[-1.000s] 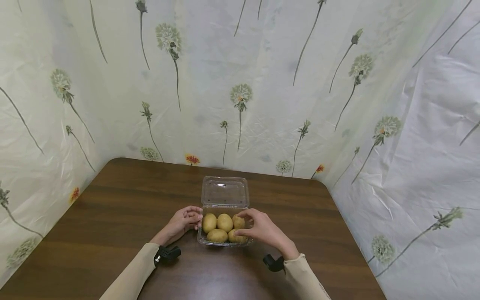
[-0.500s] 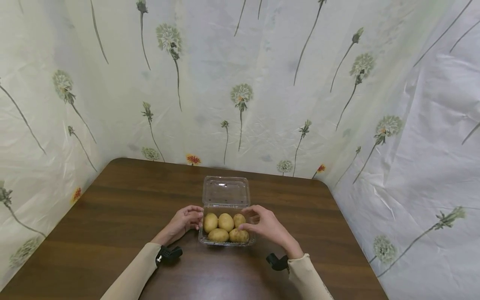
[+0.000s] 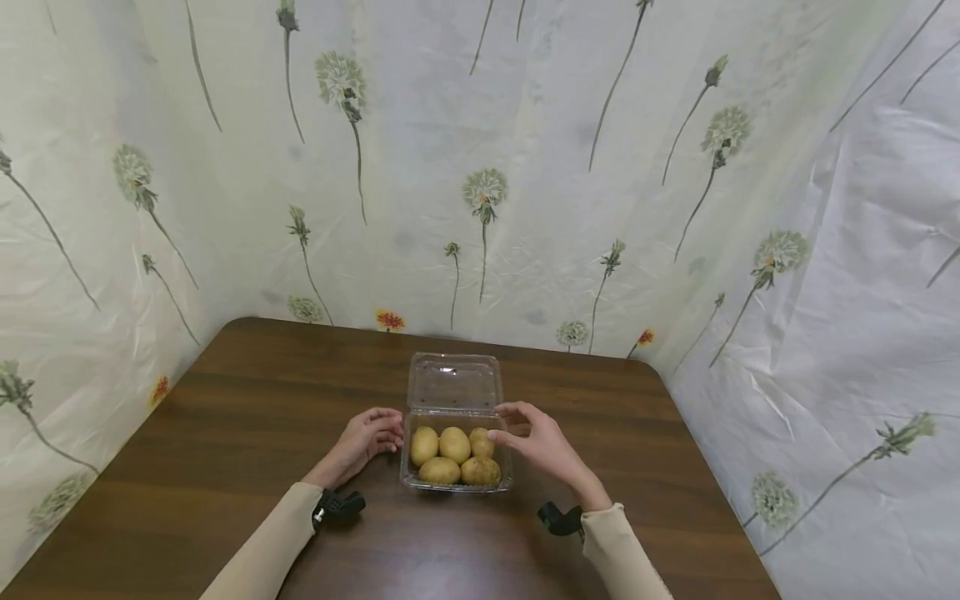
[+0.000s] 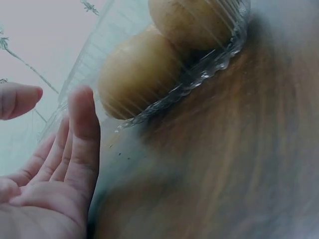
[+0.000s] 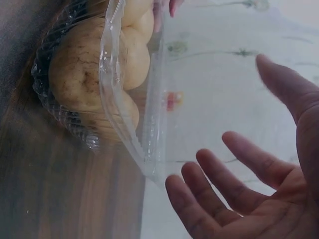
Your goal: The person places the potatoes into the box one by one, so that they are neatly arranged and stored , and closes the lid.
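Observation:
A clear plastic clamshell container stands on the table with its hinged lid raised at the back. Several yellow-brown potatoes lie inside in two rows; one potato with dark marks shows through the wall in the right wrist view. Beside the container's left side is my left hand, fingers fairly straight and holding nothing; whether its fingertips touch the plastic I cannot tell. My right hand hovers at the right side, thumb and fingers spread, with nothing between them.
The dark brown wooden table extends around the container. Behind and at both sides hangs a pale sheet printed with dandelions. Each wrist wears a black camera, such as the left wrist camera.
My right hand has drawn back rightward from above the right-hand potatoes to the container's right side. The left hand's fingertips have eased slightly away from the left wall. The potatoes stay put.

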Demonstrator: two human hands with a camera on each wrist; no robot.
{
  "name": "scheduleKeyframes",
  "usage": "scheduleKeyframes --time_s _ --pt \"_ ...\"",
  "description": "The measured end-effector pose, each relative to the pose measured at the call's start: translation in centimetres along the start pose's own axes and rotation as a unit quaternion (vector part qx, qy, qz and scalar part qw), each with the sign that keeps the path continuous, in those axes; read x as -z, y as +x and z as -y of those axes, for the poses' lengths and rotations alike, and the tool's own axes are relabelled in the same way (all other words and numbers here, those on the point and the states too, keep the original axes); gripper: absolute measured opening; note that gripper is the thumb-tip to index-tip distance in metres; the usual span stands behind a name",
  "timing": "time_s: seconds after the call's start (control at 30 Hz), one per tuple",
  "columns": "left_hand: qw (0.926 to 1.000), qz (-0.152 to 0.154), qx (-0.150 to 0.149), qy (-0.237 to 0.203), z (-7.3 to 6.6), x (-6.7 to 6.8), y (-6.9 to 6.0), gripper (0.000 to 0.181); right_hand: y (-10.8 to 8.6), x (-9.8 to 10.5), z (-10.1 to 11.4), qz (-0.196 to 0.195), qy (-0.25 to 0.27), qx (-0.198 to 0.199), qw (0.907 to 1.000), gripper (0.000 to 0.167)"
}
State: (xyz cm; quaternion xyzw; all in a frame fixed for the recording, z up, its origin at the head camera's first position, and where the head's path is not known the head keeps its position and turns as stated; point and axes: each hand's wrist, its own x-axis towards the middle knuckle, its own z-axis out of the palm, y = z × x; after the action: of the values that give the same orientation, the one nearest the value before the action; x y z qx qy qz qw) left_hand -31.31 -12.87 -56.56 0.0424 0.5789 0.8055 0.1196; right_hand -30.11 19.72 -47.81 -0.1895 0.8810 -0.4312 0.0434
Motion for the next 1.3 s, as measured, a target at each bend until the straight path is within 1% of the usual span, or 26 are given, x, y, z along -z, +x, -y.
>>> scheduleKeyframes --time_s 0.1,0.17,0.33,0.4,0.53,0.6,0.7,0.73,0.8,0.87,0.93,0.97,1.03,1.1,1.2,1.27,1.3 --pt "0.9997 -0.022 0.001 0.003 -0.3 0.2 0.2 0.045 0.3 -0.1 -0.4 -0.013 0.005 -0.002 0.9999 0.058" --pt "0.9995 -0.030 0.001 0.005 -0.6 0.3 0.3 0.049 0.5 -0.2 -0.6 -0.021 0.011 -0.002 0.9997 0.057" --pt "0.9997 -0.024 -0.006 0.001 -1.2 0.4 0.8 0.053 1.3 -0.5 -1.0 -0.046 0.016 -0.001 0.9988 0.056" --pt "0.9997 -0.019 -0.008 -0.013 -1.4 0.3 1.0 0.055 1.6 -0.6 -1.3 -0.055 0.026 -0.001 0.9982 0.056" --pt "0.9988 -0.009 -0.007 -0.047 -1.8 0.1 1.4 0.059 2.1 -0.8 -1.9 -0.060 0.075 0.005 0.9953 0.054" --pt "0.9983 -0.003 -0.005 -0.059 -1.9 0.1 1.5 0.061 2.3 -0.8 -2.2 -0.055 0.103 0.009 0.9931 0.053" --pt "0.9977 0.008 -0.002 -0.067 -2.1 0.0 1.7 0.064 2.7 -0.8 -2.8 -0.042 0.149 0.006 0.9880 0.057" --pt "0.9974 0.010 -0.001 -0.071 -2.2 0.0 1.7 0.065 2.8 -0.8 -2.9 -0.035 0.171 0.003 0.9846 0.060" --pt "0.9973 0.017 -0.003 -0.071 -2.2 0.0 1.8 0.065 3.1 -0.8 -3.1 -0.019 0.224 -0.009 0.9745 0.065" --pt "0.9971 0.021 -0.002 -0.073 -2.3 0.0 1.9 0.065 3.4 -0.8 -3.4 -0.004 0.272 -0.025 0.9620 0.071" --pt "0.9972 0.025 -0.001 -0.071 -2.2 0.0 2.0 0.065 3.7 -0.8 -3.7 0.009 0.310 -0.038 0.9501 0.077" --pt "0.9974 0.028 0.000 -0.067 -2.2 0.0 2.1 0.065 3.8 -0.8 -3.8 0.015 0.322 -0.045 0.9455 0.081" --pt "0.9970 0.027 0.003 -0.072 -2.1 -0.1 2.2 0.064 4.0 -0.9 -4.0 0.025 0.341 -0.063 0.9378 0.088" --pt "0.9966 0.034 0.004 -0.074 -2.0 -0.2 2.2 0.064 4.1 -0.8 -4.0 0.040 0.361 -0.076 0.9287 0.092" --pt "0.9951 0.041 0.007 -0.089 -2.0 -0.4 2.3 0.064 4.2 -0.8 -4.2 0.048 0.384 -0.097 0.9170 0.099" --pt "0.9947 0.049 0.006 -0.090 -2.0 -0.5 2.4 0.063 4.3 -0.8 -4.3 0.053 0.399 -0.099 0.9099 0.101" --pt "0.9943 0.049 0.005 -0.094 -2.0 -0.5 2.4 0.063 4.5 -0.9 -4.6 0.049 0.407 -0.100 0.9068 0.103"
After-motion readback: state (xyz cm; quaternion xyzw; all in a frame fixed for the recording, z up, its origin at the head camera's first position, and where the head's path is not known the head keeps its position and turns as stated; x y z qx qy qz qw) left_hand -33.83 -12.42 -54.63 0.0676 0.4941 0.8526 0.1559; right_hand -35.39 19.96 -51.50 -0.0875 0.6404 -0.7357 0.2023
